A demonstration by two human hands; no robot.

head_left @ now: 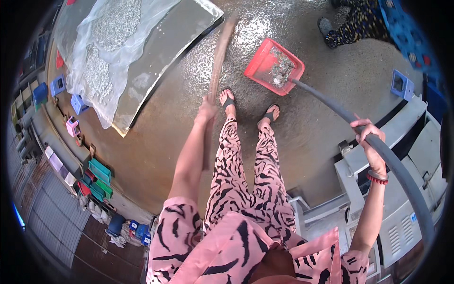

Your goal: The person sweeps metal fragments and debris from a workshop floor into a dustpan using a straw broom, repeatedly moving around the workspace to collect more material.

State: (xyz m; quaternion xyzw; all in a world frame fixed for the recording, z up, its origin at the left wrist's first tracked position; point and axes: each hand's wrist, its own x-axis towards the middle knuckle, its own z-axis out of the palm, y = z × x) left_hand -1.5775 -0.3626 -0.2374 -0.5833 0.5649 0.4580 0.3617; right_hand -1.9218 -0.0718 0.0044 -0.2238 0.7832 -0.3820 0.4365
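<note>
My left hand (205, 110) is closed round a long brown broom-like stick (221, 57). Motion smears the stick, and its far end cannot be made out clearly. In my right hand (370, 132) is the long grey handle (331, 102) of a red dustpan (258, 60), with some fingers wrapped round it. Flat on the wet floor ahead of my feet, the dustpan holds greyish scraps (282, 72). The stick passes left of the dustpan, apart from it.
A low grey table (165, 52) at the far left bears clear plastic sheeting (120, 78) with small silvery pieces. Another person's leg (352, 31) is at the far right. Blue stools (402, 85) and pale machine-like boxes (402, 232) stand around. Wet floor (156, 156) surrounds my feet.
</note>
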